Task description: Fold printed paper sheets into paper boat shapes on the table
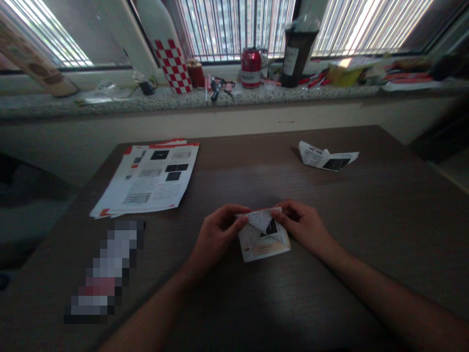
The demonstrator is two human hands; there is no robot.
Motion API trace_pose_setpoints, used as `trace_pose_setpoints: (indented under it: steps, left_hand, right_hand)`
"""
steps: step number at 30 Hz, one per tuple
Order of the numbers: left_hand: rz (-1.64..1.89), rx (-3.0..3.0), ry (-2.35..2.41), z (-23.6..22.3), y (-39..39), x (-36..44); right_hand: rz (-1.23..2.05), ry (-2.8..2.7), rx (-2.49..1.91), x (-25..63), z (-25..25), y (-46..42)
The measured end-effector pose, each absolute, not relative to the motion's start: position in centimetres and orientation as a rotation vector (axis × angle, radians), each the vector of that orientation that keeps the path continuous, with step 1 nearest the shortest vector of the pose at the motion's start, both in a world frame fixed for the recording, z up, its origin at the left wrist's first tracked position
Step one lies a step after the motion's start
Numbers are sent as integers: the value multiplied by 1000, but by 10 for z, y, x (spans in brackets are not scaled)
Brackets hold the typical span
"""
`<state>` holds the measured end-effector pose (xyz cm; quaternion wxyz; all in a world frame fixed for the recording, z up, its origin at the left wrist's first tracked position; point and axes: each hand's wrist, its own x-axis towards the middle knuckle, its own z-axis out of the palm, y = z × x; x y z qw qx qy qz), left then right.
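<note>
A small folded sheet of printed paper, with triangular flaps meeting near its middle, is held just over the dark table. My left hand pinches its upper left corner between thumb and fingers. At the upper right corner, my right hand grips the same paper, thumb on top and fingers behind. Another folded paper piece, boat-like in shape, stands on the table farther back on the right, apart from both hands.
A stack of printed sheets lies at the back left. Nearer on the left is a pixelated phone-like object. Along the granite windowsill stand a checkered bottle, a red can, a dark cup and small clutter.
</note>
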<state>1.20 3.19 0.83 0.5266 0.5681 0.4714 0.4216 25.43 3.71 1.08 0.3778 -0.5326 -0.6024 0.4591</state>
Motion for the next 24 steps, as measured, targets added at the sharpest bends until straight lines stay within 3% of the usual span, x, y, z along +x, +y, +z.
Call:
trace_pose_setpoints:
  steps: [24]
  left_hand:
    - [989, 1242, 1166, 14, 33, 12]
  right_hand:
    - [1138, -1527, -1368, 255, 6, 37]
